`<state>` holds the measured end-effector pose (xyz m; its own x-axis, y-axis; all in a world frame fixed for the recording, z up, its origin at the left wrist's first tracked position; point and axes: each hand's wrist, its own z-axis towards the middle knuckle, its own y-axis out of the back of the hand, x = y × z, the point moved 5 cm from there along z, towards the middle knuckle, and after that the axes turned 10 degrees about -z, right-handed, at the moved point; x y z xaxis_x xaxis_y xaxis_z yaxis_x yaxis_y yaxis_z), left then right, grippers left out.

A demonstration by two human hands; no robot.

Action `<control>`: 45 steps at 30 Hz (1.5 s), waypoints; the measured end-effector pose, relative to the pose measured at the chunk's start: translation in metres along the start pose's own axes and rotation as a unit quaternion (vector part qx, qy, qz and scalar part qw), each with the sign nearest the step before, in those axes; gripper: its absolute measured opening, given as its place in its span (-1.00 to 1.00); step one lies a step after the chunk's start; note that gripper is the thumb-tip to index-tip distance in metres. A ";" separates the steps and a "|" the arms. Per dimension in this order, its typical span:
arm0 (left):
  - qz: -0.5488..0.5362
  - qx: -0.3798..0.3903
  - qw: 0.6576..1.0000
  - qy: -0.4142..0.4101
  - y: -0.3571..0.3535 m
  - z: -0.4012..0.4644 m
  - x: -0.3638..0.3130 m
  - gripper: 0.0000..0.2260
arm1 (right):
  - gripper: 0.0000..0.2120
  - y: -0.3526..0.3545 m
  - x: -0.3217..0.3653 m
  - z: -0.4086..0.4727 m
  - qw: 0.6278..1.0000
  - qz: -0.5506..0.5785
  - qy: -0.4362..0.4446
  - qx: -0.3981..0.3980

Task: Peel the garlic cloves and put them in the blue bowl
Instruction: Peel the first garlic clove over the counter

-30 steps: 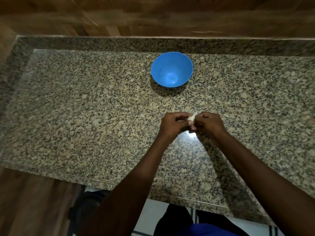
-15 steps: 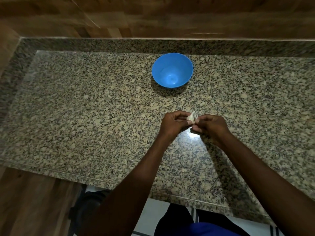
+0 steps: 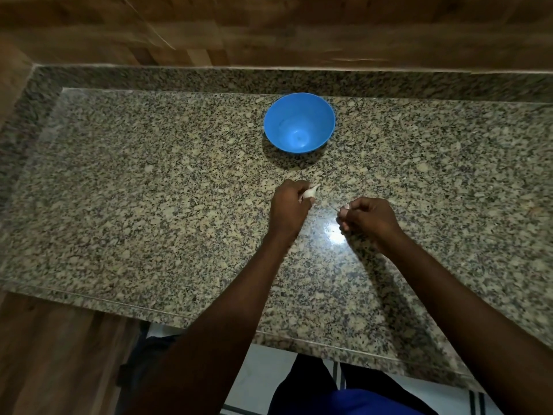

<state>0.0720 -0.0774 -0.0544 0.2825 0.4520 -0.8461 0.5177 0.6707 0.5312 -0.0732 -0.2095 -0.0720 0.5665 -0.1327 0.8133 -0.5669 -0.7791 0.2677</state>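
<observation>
A blue bowl point(image 3: 299, 122) stands on the granite counter point(image 3: 149, 190) toward the back, and it looks empty inside. My left hand point(image 3: 288, 206) is closed around a pale garlic clove point(image 3: 311, 191) whose tip pokes out past the fingers, a short way in front of the bowl. My right hand point(image 3: 369, 218) is off to the right, apart from the left, pinching a thin scrap of garlic skin point(image 3: 345, 207) between its fingertips. Most of the clove is hidden by the fingers.
A raised granite lip point(image 3: 269, 77) and a wooden wall point(image 3: 269, 28) bound the counter at the back. The counter's front edge runs across the lower part of the view, with tiled floor point(image 3: 263, 372) and my legs below it.
My hands, joined over the clove before, have pulled apart. The right hand moved right and down with a bit of skin; the left keeps the clove.
</observation>
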 end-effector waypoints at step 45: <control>-0.273 0.121 0.942 0.151 -0.066 -0.050 -0.012 -0.91 | -0.93 0.035 -0.008 -0.023 0.995 -0.062 0.067 -0.029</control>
<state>-0.0066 -0.0978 -0.0768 -0.3033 0.2492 -0.9197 0.6992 0.7140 -0.0371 -0.1112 -0.2218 -0.0575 0.5526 0.0482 0.8320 -0.5328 -0.7473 0.3972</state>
